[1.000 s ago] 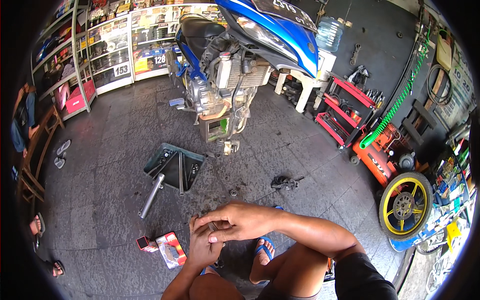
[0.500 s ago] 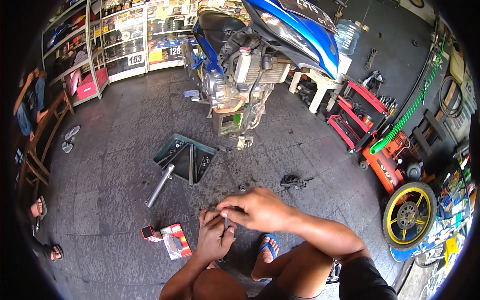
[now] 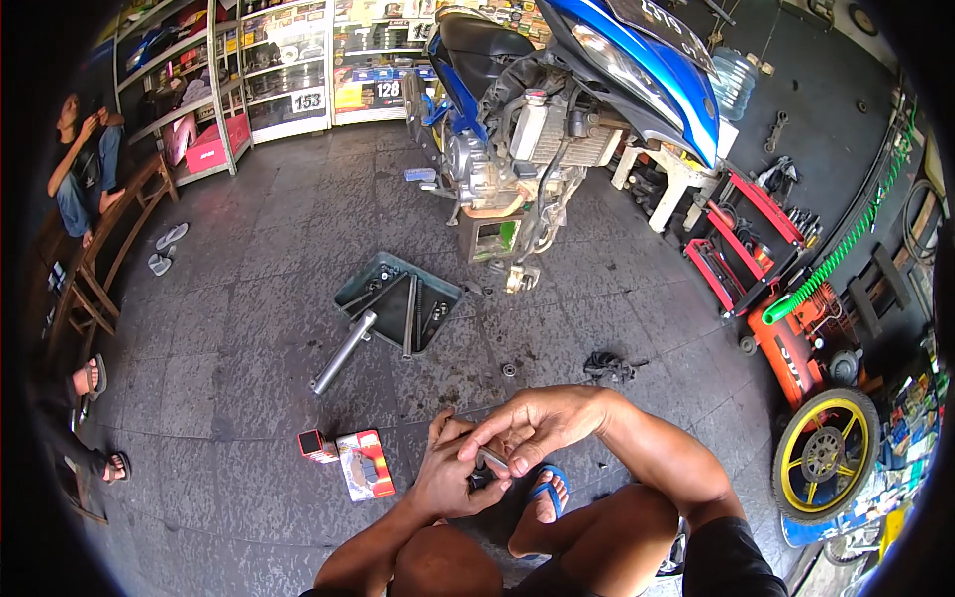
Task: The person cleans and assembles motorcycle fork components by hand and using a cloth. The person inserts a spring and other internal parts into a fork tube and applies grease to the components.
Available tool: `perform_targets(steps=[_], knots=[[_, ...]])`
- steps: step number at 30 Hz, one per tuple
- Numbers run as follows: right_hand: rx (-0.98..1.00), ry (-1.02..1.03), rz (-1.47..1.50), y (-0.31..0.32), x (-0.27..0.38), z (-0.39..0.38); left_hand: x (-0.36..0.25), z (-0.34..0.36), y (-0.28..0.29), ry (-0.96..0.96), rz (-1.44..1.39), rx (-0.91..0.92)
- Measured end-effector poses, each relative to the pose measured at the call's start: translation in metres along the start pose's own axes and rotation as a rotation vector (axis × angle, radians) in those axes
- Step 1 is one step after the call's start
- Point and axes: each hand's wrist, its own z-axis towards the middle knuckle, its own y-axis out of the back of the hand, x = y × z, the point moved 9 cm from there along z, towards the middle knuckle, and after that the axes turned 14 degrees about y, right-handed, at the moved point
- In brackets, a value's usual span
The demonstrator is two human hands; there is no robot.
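My left hand [image 3: 450,481] and my right hand [image 3: 542,426] meet low in the middle of the head view, above the floor between my knees and the tray. Between thumb and fingers, my right hand pinches a small flat grey piece [image 3: 493,460]. My left hand is curled beneath it around a small dark part [image 3: 481,476], mostly hidden by fingers, whose kind I cannot make out. Left of my hands stand a small red and black box [image 3: 316,446] and a flat red and white box [image 3: 365,466] with a part pictured on it.
Ahead lies a dark green tray [image 3: 393,310] of metal parts, a silver fork tube [image 3: 342,353] leaning at its edge. A partly stripped blue motorcycle [image 3: 627,85] stands beyond. Right are a red tool cart [image 3: 741,234] and a yellow-rimmed wheel [image 3: 826,455]. Someone sits on a bench [image 3: 139,214] at left.
The view has shifted, so the surroundings appear further right. My right hand has turned, its fingers now reaching down over my left hand, and the grey piece is tilted more.
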Motion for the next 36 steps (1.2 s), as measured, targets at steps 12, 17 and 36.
perform_targets(steps=[12,17,36], knots=[[-0.223,0.111,-0.239,0.016,-0.007,0.010,0.010,0.004,0.001,-0.030,0.015,-0.232],[-0.537,0.118,-0.268,0.041,-0.013,0.007,0.018,0.022,0.007,-0.002,0.070,-0.336],[-0.731,0.207,-0.466,0.039,-0.010,0.012,0.031,0.023,0.016,0.065,0.151,-0.364]])
